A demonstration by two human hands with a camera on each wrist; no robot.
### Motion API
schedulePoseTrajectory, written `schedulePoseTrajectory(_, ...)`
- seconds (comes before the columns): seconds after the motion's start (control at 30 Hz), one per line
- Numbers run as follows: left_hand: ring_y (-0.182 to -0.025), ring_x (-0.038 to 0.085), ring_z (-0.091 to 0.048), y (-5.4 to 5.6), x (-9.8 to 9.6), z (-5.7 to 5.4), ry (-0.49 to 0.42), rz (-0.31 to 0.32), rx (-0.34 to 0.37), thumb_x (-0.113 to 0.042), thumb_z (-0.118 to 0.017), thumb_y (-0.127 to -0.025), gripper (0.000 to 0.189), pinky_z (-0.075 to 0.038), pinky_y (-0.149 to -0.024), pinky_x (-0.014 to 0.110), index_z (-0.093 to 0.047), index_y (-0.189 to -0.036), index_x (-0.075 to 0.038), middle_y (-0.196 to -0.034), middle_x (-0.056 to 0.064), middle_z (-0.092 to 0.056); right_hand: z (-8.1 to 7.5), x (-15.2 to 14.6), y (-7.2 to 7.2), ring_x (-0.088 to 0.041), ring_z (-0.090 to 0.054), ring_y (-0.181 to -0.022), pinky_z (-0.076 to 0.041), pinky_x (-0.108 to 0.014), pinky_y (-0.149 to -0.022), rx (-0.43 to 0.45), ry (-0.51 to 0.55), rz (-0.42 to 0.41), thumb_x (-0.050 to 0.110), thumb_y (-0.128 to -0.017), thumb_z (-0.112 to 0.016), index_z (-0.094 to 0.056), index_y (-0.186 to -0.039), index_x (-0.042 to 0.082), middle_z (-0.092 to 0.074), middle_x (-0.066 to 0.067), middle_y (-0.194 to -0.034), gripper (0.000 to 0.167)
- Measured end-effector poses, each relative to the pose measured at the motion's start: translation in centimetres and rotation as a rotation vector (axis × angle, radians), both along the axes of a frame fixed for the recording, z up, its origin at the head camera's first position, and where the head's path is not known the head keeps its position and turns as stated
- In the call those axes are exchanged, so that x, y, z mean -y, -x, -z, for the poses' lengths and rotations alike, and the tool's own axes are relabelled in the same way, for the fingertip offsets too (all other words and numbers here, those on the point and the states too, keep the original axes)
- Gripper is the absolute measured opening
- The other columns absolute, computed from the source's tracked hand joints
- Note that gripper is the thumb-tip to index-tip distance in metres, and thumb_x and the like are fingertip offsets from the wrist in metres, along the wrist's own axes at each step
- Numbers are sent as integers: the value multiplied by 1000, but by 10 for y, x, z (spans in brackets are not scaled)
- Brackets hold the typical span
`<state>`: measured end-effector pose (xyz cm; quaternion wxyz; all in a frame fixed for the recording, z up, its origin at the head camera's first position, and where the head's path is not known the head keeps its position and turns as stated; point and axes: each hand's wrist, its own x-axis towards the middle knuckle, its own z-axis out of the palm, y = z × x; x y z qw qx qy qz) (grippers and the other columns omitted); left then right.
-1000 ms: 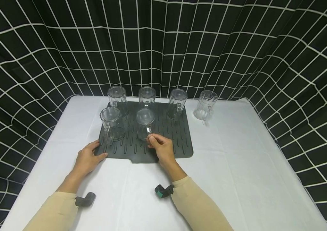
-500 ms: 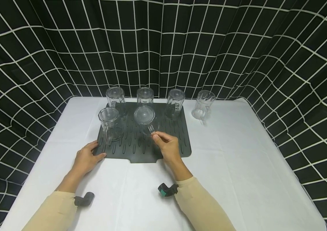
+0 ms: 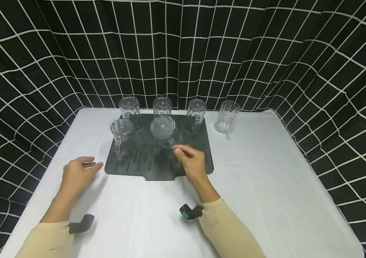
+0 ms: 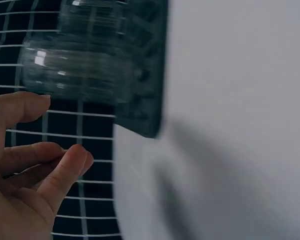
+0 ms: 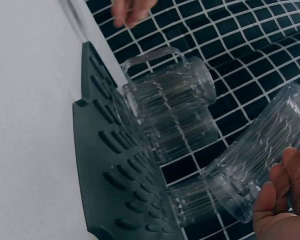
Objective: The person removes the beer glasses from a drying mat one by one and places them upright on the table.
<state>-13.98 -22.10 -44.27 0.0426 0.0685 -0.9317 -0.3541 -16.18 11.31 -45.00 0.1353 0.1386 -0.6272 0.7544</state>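
Observation:
My right hand pinches the handle of a clear glass mug. Base up and tilted, this mug hangs just over the dark grey drying mat, its rim off the mat in the right wrist view. My left hand is in the air left of the mat's front left corner, holding nothing, with fingers loosely bent. In the left wrist view its thumb and fingers stand apart. Nearest to it on the mat is an upside-down mug at the front left.
Along the mat's back edge stand three more upside-down glass mugs: one left, one in the middle and one right. Off the mat to the right, another glass mug stands on the white table. Dark gridded cloth surrounds the table.
My left hand has let go of the mat's left edge and moved left. My right hand has lifted the mug from the mat, tilting it and shifting slightly right.

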Motion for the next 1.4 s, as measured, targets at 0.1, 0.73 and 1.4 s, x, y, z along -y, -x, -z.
schedulePoseTrajectory(0.1,-101,49,-59,-3,-9,-22,-5,-26,-113,-31,-67,-91,52,-55,-73,54,-59,-121,10,-105,28,-66,-2,-3,-1,-21,-65,-89,-55,-31,-82,-10,4,11,-3,-89,-66,-68,-97,-12,-67,-20,-97,13)
schedulePoseTrajectory(0.73,-93,26,-68,8,-99,-64,-300,198,-487,-18,-69,-90,44,-58,-75,45,-58,-127,4,-116,16,-64,-16,-13,-18,-18,-63,-85,-55,-27,-79,-97,-6,98,-5,-86,-68,-65,-98,-16,-65,-12,-94,16)
schedulePoseTrajectory(1.4,-79,26,-71,28,-149,-72,-528,276,-126,-54,-67,-86,80,-58,-76,41,-41,-145,-7,-129,20,-56,-46,-7,-43,-34,-61,-89,-53,-28,-83,-243,-334,225,-12,-79,-72,-69,-87,-12,-65,-21,-89,9)
